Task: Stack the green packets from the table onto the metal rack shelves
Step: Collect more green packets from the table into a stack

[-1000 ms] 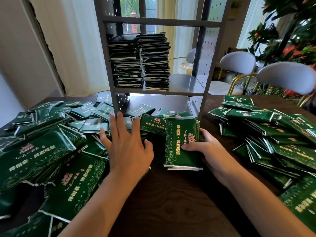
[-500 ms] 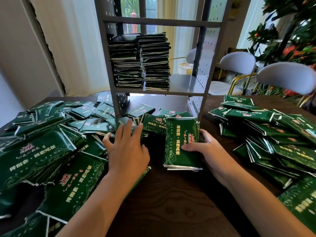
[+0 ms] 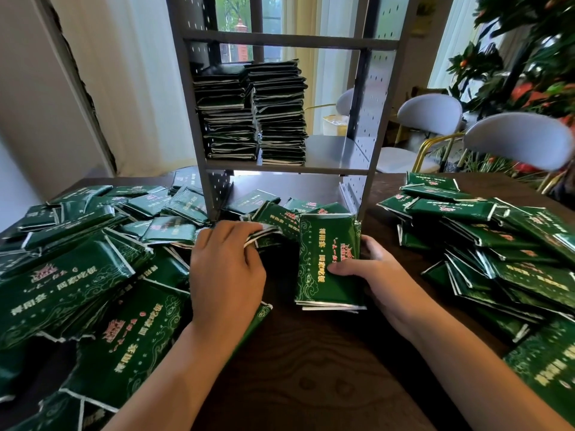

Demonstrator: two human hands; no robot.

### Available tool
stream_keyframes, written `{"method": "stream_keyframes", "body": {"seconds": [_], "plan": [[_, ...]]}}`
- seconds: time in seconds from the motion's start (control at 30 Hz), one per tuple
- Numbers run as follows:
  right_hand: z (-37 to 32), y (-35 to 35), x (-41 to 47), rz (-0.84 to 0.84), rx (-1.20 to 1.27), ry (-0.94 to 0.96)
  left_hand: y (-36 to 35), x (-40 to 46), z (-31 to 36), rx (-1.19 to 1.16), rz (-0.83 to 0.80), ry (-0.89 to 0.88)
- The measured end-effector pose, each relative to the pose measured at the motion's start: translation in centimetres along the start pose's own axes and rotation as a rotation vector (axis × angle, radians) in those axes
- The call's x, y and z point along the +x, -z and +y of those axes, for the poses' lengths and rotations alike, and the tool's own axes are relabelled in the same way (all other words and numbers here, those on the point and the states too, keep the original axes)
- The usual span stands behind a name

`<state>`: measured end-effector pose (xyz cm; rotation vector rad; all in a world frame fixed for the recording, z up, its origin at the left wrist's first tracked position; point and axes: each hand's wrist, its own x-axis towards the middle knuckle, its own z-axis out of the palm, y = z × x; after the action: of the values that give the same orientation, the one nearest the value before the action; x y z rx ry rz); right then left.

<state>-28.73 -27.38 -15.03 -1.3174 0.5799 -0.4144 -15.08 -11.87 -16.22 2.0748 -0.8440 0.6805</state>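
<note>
Green packets lie in loose heaps on the dark wooden table [image 3: 326, 377], one heap at the left [image 3: 77, 275] and one at the right [image 3: 497, 244]. A small squared stack of packets [image 3: 323, 244] stands in front of me; my right hand [image 3: 373, 275] holds it from its right side, thumb on top. My left hand [image 3: 227, 269] has its fingers curled round the edge of a packet [image 3: 273, 219] just left of that stack. The grey metal rack [image 3: 361, 169] stands behind, with two tall stacks of packets [image 3: 252, 110] on the left of its middle shelf.
The right half of the middle shelf [image 3: 333, 150] is bare metal. More packets lie under the rack's bottom shelf opening [image 3: 258, 197]. Two grey chairs [image 3: 516, 141] and leafy plants [image 3: 529, 57] stand beyond the table's far right edge.
My left hand has slid forward and right, and its flat fingers have curled round a packet's edge. My right hand and the small stack have stayed put.
</note>
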Motion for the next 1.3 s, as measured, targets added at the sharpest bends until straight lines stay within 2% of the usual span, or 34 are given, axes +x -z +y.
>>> {"method": "stream_keyframes", "body": {"seconds": [0.1,0.17,0.23,0.4,0.63,0.93,1.1,1.2,1.3], "plan": [[0.0,0.0,0.0,-0.002,0.006,0.0,0.2,-0.1,0.7,-0.131,0.129,-0.055],[0.1,0.0,0.0,-0.005,0.018,-0.001,-0.1,-0.4,1.0,-0.224,0.152,-0.133],[0.1,0.0,0.1,-0.014,0.026,-0.002,-0.6,-0.9,1.3,-0.323,0.074,-0.169],[-0.1,0.0,0.0,-0.008,0.054,0.007,-1.1,-1.7,1.6,-0.477,-0.192,-0.065],[-0.1,0.4,0.2,-0.002,0.097,-0.011,-0.9,-1.4,1.8,-0.573,-0.31,0.065],[0.1,0.2,0.3,0.006,0.059,0.002,-0.9,-2.0,2.1,-0.602,-0.445,-0.049],[0.2,0.2,0.4,0.045,0.038,0.009,-0.4,-2.1,2.4,-0.626,-0.473,-0.049],[0.3,0.1,0.6,0.087,0.06,0.001,0.0,-2.2,2.4,-0.687,-0.604,-0.016],[0.3,0.4,0.6,0.079,0.117,-0.007,-0.1,-2.3,2.4,-0.619,-0.712,-0.002]]}}
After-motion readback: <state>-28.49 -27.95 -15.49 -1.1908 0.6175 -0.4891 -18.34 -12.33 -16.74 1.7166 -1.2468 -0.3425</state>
